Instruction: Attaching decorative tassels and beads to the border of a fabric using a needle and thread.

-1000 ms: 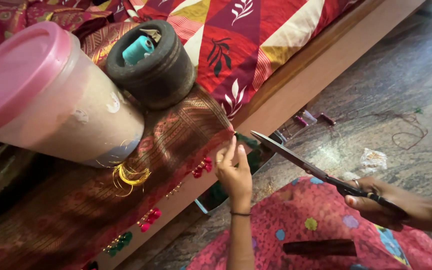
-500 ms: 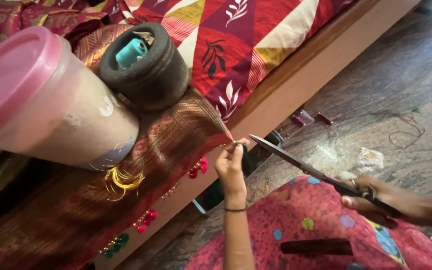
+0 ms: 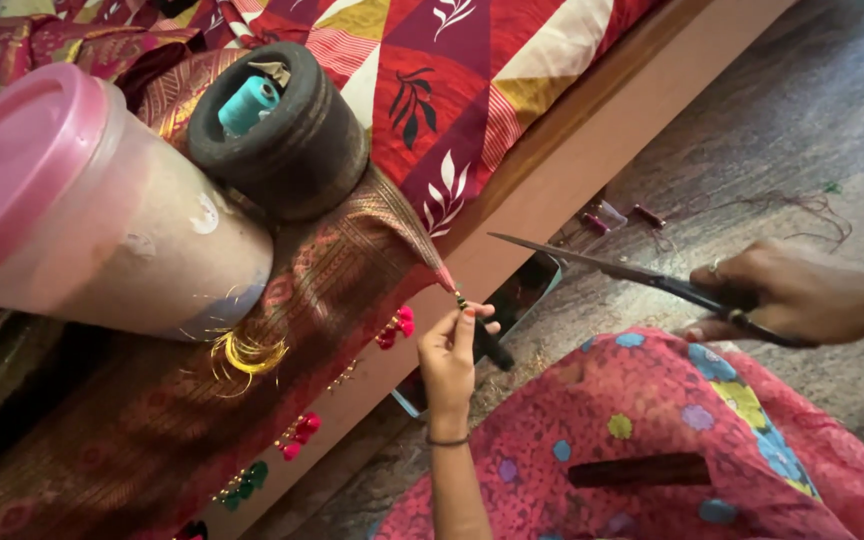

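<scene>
Two hands work by the bed edge. The left hand (image 3: 449, 350) pinches a small tassel (image 3: 449, 283) at the brown cloth's (image 3: 332, 280) corner. The right hand (image 3: 802, 292) grips shut scissors (image 3: 612, 268), just beside the tassel.

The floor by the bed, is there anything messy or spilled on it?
Yes. Loose thread lies tangled on the floor, with small maroon bits scattered beside the bed's wooden edge. Otherwise, the right hand holds scissors; the left hand pinches the cloth's corner.
</scene>
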